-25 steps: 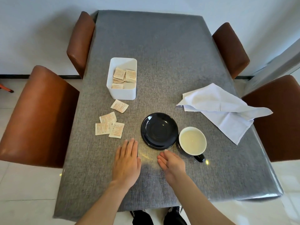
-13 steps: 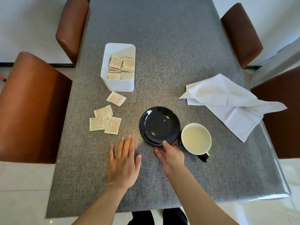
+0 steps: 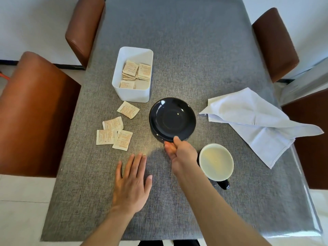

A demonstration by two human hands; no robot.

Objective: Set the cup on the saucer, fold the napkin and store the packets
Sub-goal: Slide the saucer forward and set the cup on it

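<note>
Saucer (image 3: 172, 119) is pinched at its near rim by the right hand (image 3: 179, 153), left hand (image 3: 132, 181) flat and empty on the table (image 3: 195, 50), so the cup (image 3: 216, 161) probably must be lifted onto it next.

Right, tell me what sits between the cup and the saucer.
Only the right hand, which pinches the saucer's near rim just left of the cup. Otherwise the table between them is bare.

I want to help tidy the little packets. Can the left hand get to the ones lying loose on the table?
Probably yes. The left hand lies flat and holds nothing, and only bare table lies between it and the loose packets. The right hand, gripping the saucer, is off to the side.
</note>
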